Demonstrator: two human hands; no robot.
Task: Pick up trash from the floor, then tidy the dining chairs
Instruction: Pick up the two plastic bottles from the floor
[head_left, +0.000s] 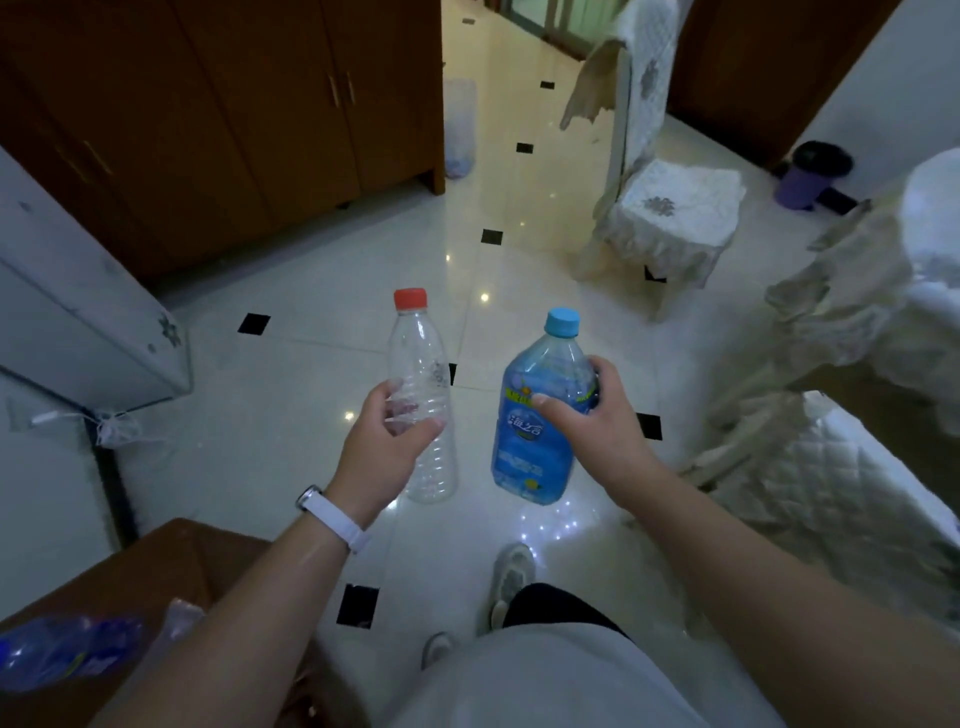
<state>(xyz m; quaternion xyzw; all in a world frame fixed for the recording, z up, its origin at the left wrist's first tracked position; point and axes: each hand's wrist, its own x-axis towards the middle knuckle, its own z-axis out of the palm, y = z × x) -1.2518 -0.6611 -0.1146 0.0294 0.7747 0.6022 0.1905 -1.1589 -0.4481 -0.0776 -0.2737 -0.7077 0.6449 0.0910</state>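
Chairs (2): both cloth-covered; far chair (675, 208) well beyond the right hand (597, 421), near chair (841, 493) just right of that forearm.
Cardboard box (171, 551) (1): below the left forearm.
Bottles (3): two held, one crushed bottle (57, 654) lying in the box.
Blue bottle (530, 457): off the floor, long axis near upright, blue cap (562, 321) pointing up and away.
Clear bottle (421, 358): beside it, apart, near upright, red cap (410, 300) on top.
Right hand: thumb and fingers wrapped round the blue bottle's shoulder.
Left hand (384, 441): curled round the clear bottle's middle.
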